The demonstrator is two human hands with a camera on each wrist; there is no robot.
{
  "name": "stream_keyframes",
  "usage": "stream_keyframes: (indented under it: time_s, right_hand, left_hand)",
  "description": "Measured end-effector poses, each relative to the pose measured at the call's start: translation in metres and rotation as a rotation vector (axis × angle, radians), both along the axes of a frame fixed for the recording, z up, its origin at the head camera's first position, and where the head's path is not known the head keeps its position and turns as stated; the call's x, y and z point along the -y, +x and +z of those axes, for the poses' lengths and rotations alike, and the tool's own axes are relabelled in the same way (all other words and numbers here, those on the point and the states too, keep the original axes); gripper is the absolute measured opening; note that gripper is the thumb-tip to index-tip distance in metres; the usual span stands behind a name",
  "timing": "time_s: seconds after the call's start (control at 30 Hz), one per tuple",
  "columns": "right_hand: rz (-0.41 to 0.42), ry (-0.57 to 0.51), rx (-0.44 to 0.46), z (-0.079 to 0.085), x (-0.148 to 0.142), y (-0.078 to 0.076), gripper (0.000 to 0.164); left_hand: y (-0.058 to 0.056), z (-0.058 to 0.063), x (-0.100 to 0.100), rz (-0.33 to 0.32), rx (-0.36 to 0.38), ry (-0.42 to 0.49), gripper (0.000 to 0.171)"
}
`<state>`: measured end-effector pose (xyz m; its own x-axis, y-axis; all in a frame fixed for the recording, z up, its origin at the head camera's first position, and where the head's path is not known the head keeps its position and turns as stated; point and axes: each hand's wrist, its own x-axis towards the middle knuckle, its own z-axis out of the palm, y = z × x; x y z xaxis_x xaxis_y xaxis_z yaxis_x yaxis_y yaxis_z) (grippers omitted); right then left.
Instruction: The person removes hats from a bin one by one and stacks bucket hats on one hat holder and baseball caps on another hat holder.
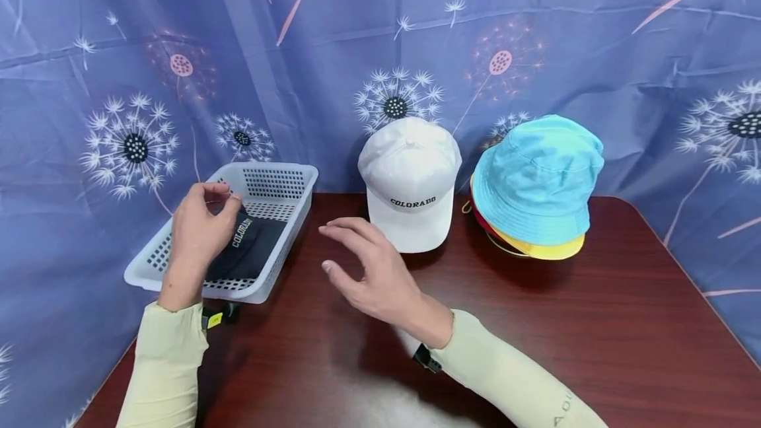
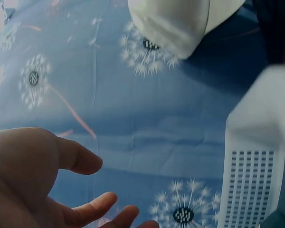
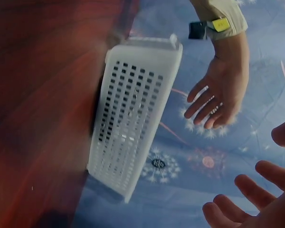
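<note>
In the head view my left hand (image 1: 202,233) hovers over a white plastic basket (image 1: 306,183), its fingers loosely bent and holding nothing. Inside the basket lies a dark cap (image 1: 261,253) with "COLORADO" lettering, partly hidden behind that hand. My right hand (image 1: 380,273) is in the air to the right of the basket, fingers spread, nothing in its grasp. Just beyond it stands a white "COLORADO" baseball cap (image 1: 410,170), brim toward me. From the right wrist, the left hand (image 3: 223,90) appears above the basket's slotted side (image 3: 126,109), fingers apart.
A light blue bucket hat (image 1: 538,177) sits at the right on top of other hats, with a yellow brim (image 1: 549,249) and some red showing below. All stand on a dark red-brown wooden table (image 1: 630,322). A blue dandelion-print curtain (image 1: 333,71) hangs behind.
</note>
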<state>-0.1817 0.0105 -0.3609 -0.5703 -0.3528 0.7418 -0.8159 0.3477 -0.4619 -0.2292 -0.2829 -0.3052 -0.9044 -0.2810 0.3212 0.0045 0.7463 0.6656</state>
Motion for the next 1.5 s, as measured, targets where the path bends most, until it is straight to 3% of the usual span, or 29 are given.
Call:
stream_keyframes:
  time_s: [0.27, 0.4, 0.7, 0.87, 1.1, 1.5]
  right_hand:
    - [-0.002, 0.050, -0.031, -0.011, 0.027, 0.004, 0.042]
    - [0.007, 0.077, -0.037, -0.018, 0.038, 0.004, 0.042]
    - [0.034, 0.104, -0.020, -0.024, 0.059, 0.000, 0.041]
    - [0.054, 0.102, -0.013, -0.028, 0.069, -0.001, 0.041]
    - [0.088, 0.140, -0.024, -0.039, 0.085, -0.003, 0.043]
    - [0.081, 0.143, -0.042, -0.051, 0.103, -0.019, 0.040]
  left_hand:
    - [-0.004, 0.001, 0.024, 0.076, 0.044, 0.011, 0.049]
    - [-0.006, -0.001, 0.036, 0.096, 0.106, 0.040, 0.054]
    - [-0.010, 0.001, 0.059, 0.096, 0.243, 0.117, 0.065]
    - [-0.016, -0.004, 0.068, 0.095, 0.310, 0.131, 0.070]
    - [-0.014, -0.009, 0.085, 0.123, 0.376, 0.142, 0.075]
    - [-0.019, -0.017, 0.099, 0.060, 0.483, 0.277, 0.083]
